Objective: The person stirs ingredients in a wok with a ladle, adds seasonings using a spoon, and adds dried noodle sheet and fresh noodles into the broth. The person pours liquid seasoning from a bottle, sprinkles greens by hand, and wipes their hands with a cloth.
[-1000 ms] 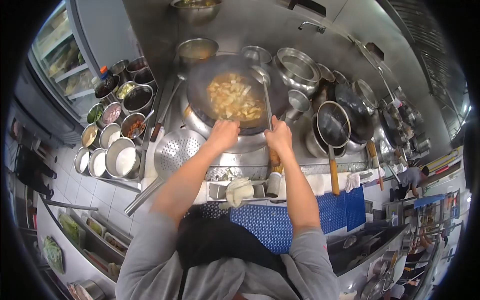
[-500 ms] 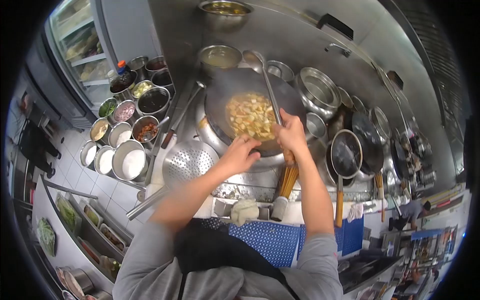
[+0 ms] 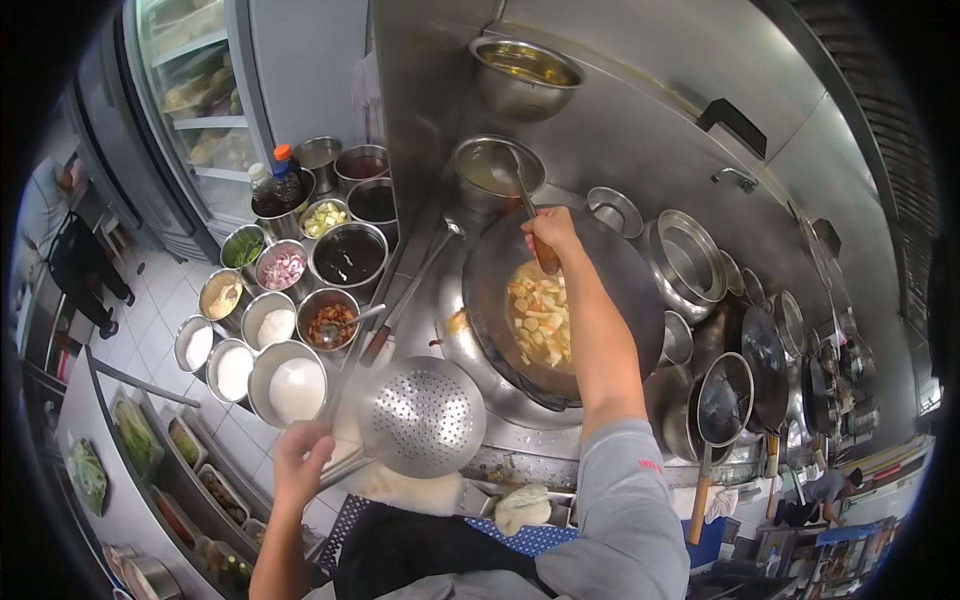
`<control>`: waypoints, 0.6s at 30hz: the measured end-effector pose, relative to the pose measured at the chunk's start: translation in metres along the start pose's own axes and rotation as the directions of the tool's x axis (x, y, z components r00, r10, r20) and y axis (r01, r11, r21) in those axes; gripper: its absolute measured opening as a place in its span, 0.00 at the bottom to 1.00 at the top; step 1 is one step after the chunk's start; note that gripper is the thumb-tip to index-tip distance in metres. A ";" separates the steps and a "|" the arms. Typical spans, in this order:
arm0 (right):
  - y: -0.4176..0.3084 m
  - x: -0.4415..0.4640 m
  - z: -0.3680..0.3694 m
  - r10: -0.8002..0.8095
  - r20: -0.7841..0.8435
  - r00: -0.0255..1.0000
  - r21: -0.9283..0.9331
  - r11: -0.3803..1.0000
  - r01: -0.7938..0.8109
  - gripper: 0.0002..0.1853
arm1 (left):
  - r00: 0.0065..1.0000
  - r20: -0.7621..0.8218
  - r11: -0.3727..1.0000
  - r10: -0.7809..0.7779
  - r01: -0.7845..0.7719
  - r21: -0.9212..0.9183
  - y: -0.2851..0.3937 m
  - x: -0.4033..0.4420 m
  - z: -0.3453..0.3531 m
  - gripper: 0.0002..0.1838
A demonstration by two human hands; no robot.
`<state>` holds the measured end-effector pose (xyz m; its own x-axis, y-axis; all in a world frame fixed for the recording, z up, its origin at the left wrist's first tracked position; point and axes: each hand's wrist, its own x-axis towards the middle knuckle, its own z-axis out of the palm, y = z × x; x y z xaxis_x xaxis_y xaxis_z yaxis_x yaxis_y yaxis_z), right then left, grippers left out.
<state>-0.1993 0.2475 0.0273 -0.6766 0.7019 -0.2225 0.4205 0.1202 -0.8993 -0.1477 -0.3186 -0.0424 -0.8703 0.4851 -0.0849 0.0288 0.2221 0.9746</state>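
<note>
I see the right hand [image 3: 552, 235] closed firmly on the ladle [image 3: 526, 192], whose head reaches into the bowl [image 3: 484, 200], just beyond these fingers. Below them is the wok [image 3: 625, 265], with chopped food [image 3: 537, 318] on its body side. The left hand [image 3: 300, 462] is blurred beside the skimmer [image 3: 422, 415]; I cannot tell if its fingers grip it. For clean dipping, I would want a steady wrist and light contact with the bowl.

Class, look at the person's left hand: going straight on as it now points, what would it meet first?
Probably the large metal pot of white contents, just ahead of the left hand. One view leaves depth unclear, so it might pass above the rim.
</note>
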 end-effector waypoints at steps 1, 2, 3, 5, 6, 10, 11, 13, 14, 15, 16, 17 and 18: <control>-0.002 0.010 0.003 0.058 0.032 0.998 0.080 0.995 -0.060 0.05 | 0.999 -0.024 0.999 -0.037 0.036 -0.039 -0.001 0.001 -0.003 0.13; -0.001 0.017 0.004 0.114 0.069 0.991 0.155 0.980 -0.124 0.06 | 0.996 -0.045 0.994 -0.078 0.074 -0.081 0.000 -0.001 -0.004 0.13; 0.003 0.019 0.002 0.151 0.112 0.982 0.354 0.917 -0.182 0.06 | 0.990 -0.065 0.986 -0.121 0.113 -0.124 0.001 -0.003 -0.004 0.13; 0.017 0.015 0.007 0.078 0.232 0.970 0.743 0.630 -0.228 0.05 | 0.995 -0.037 0.991 -0.089 0.084 -0.107 0.000 0.001 0.000 0.13; 0.021 0.004 0.007 0.024 0.268 0.963 0.870 0.424 -0.253 0.05 | 0.997 -0.018 0.992 -0.071 0.069 -0.103 0.000 0.003 0.005 0.14; 0.030 -0.053 -0.021 -0.247 0.393 0.886 0.867 -0.222 -0.447 0.11 | 0.995 0.097 1.000 0.012 -0.009 -0.024 0.008 0.009 0.026 0.12; 0.037 -0.073 -0.031 -0.293 0.365 0.883 0.847 -0.289 -0.446 0.15 | 0.992 0.119 0.999 0.045 -0.047 0.009 0.010 0.008 0.030 0.12; 0.044 -0.123 -0.049 -0.331 0.333 0.883 0.856 -0.286 -0.430 0.16 | 0.983 0.156 0.993 0.101 -0.109 0.044 0.013 0.001 0.039 0.10; 0.046 -0.147 -0.058 -0.353 0.316 0.881 0.861 -0.283 -0.423 0.16 | 0.975 0.184 0.990 0.125 -0.135 0.041 0.015 -0.004 0.043 0.11; 0.050 -0.171 -0.068 -0.310 0.320 0.895 0.884 -0.241 -0.400 0.12 | 0.966 0.208 0.986 0.152 -0.163 0.037 0.016 -0.010 0.045 0.12; 0.058 -0.189 -0.083 -0.204 0.328 0.922 0.929 -0.107 -0.354 0.11 | 0.957 0.226 0.981 0.182 -0.194 0.029 0.016 -0.017 0.048 0.13; 0.068 -0.206 -0.100 -0.096 0.322 0.942 0.947 0.036 -0.320 0.09 | 0.958 0.221 0.982 0.181 -0.189 0.016 0.013 -0.025 0.051 0.13; 0.075 -0.223 -0.110 0.012 0.303 0.953 0.936 0.183 -0.300 0.08 | 0.962 0.225 0.987 0.155 -0.159 -0.002 0.013 -0.035 0.052 0.13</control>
<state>0.0497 0.1769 0.0507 -0.8227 0.4580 -0.3367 -0.2865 -0.8457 -0.4503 -0.0908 -0.2884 -0.0373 -0.7220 0.6915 0.0228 0.1653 0.1404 0.9762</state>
